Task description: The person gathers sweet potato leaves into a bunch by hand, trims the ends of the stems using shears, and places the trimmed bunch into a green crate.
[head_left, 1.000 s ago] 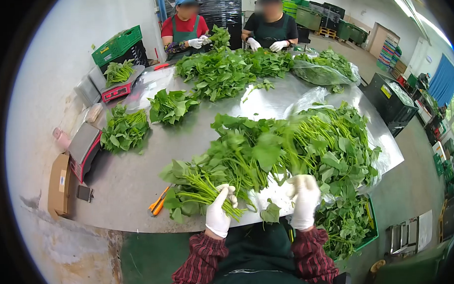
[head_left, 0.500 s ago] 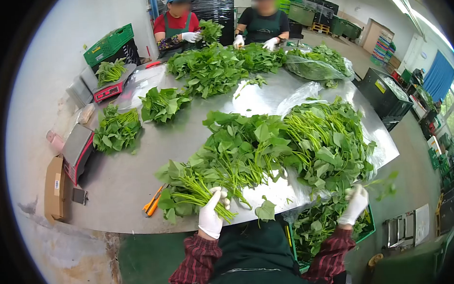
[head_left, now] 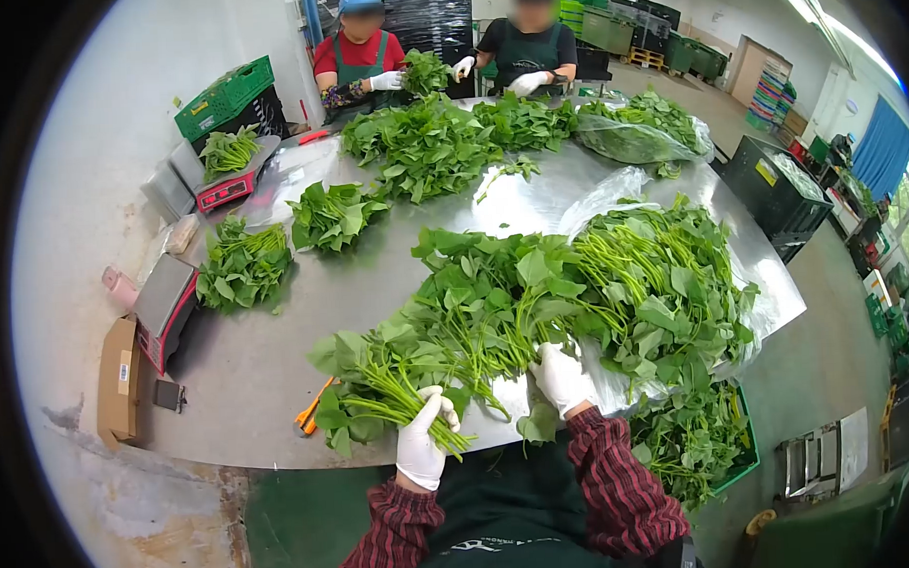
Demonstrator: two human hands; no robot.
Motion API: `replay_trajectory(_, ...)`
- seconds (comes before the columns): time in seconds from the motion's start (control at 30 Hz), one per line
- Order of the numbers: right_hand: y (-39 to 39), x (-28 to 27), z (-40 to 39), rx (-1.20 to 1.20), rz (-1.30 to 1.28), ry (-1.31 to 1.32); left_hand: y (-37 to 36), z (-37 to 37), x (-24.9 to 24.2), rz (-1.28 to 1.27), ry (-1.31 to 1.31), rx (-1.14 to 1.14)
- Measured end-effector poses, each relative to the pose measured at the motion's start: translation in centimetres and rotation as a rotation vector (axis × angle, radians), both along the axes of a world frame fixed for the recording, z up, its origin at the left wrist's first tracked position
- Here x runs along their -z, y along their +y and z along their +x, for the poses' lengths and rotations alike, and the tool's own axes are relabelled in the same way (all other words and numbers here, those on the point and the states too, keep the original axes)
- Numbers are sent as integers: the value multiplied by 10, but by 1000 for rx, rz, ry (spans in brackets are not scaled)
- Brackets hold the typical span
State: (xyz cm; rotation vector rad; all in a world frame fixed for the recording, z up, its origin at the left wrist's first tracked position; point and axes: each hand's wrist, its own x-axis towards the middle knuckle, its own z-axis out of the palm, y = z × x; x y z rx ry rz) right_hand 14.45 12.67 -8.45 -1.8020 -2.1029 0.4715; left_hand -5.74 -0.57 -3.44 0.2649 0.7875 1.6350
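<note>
My left hand [head_left: 422, 447], in a white glove, is closed around the stem ends of a bunch of leafy green stems [head_left: 373, 387] at the table's front edge. To its right, my gloved right hand [head_left: 563, 380] reaches into the near side of a loose pile of leafy greens [head_left: 495, 283]. Its fingers are bent together at the stems there, and the fingertips are partly hidden. Beside that pile lies a heap of greens with long stems [head_left: 654, 272] on clear plastic. An orange utility knife [head_left: 307, 421] rests left of the bunch.
The metal table [head_left: 258, 391] carries two red scales [head_left: 165, 304], bunched greens [head_left: 244, 266] and a bagged heap [head_left: 644, 127]. A green crate [head_left: 750, 439] of greens stands below, at right. Two gloved co-workers [head_left: 361, 57] stand across, one holding greens. A cardboard box [head_left: 118, 381] sits at left.
My right hand has moved left from above the crate to the loose pile, and the sprig it held is no longer in view. My left hand still grips its bunch.
</note>
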Motion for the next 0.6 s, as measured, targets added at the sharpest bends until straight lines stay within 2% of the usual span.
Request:
replay_trajectory(0.1,-1,-5,11,10,170,249,1,-1,3,-5,-7,11)
replay_trajectory(0.13,-5,-20,16,9,183,292,2,0,2,-5,-10,8)
replay_trajectory(0.2,-25,-76,26,148,49,535,2,2,1,-16,-1,37)
replay_trajectory(0.27,-37,-90,55,130,503,462,2,2,5,-7,20,39)
replay_trajectory(0.33,-49,-99,91,355,383,669,3,1,10,-29,8,66)
replay_trajectory(0.4,-55,-92,135,508,411,761,4,3,9,-44,10,71)
replay_trajectory(0.47,-65,-88,178,741,474,786,5,6,10,-56,11,83)
replay_trajectory(0.53,-65,-60,235,1063,413,671,5,7,11,-44,16,99)
replay_trajectory(0.6,-75,-62,242,1231,466,386,6,6,15,-51,14,100)
